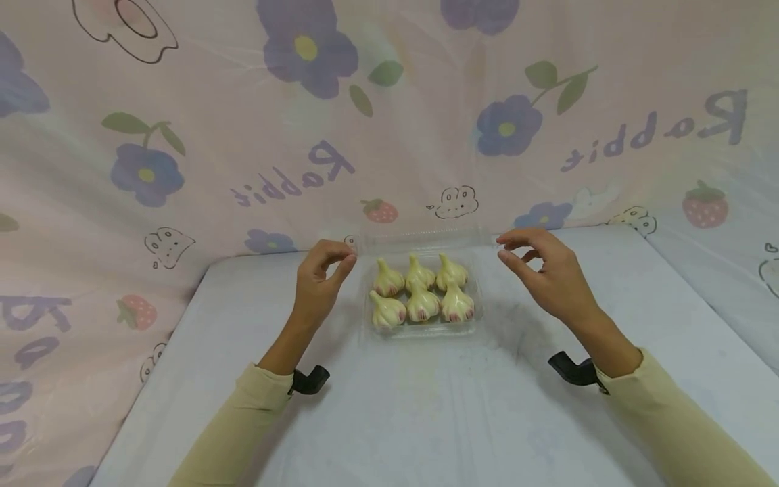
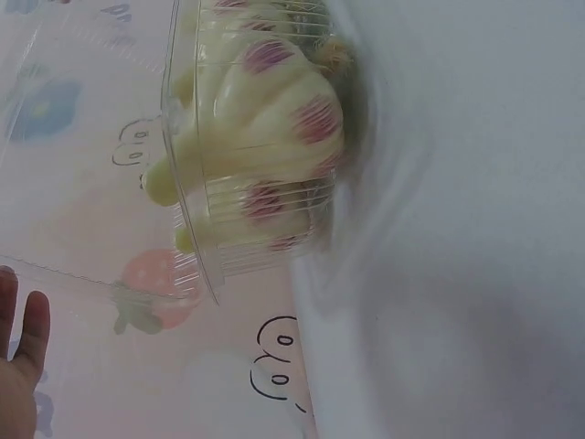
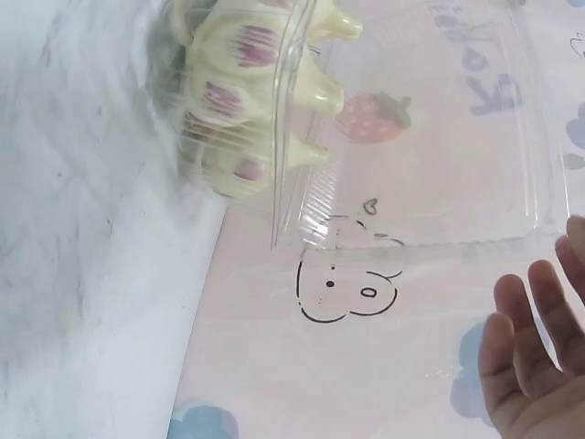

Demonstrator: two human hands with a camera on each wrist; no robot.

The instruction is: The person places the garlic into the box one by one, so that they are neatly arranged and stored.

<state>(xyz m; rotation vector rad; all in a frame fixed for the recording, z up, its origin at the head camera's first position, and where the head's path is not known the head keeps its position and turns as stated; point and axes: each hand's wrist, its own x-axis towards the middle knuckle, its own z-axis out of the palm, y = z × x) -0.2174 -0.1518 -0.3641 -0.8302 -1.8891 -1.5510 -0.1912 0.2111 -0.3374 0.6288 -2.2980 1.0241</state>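
Note:
A clear plastic clamshell box [image 1: 420,331] holds several pale yellow garlic bulbs [image 1: 422,306] with purple-pink marks, arranged in two rows. Its transparent lid [image 3: 430,165] stands raised at the far side. My left hand [image 1: 319,274] is at the lid's left edge, thumb and forefinger tips close together; whether they pinch the plastic is unclear. By the lid's right edge is my right hand [image 1: 548,270], with a small gap between thumb and forefinger. The right wrist view shows its fingers [image 3: 516,320] loosely bent beside the lid corner; its thumb is out of that view.
The box sits on a table with a white cover [image 1: 414,412]. Behind it hangs a pink cloth [image 1: 420,142] printed with flowers, strawberries and rabbits. Black curved pieces [image 1: 312,380] are attached at both wrists.

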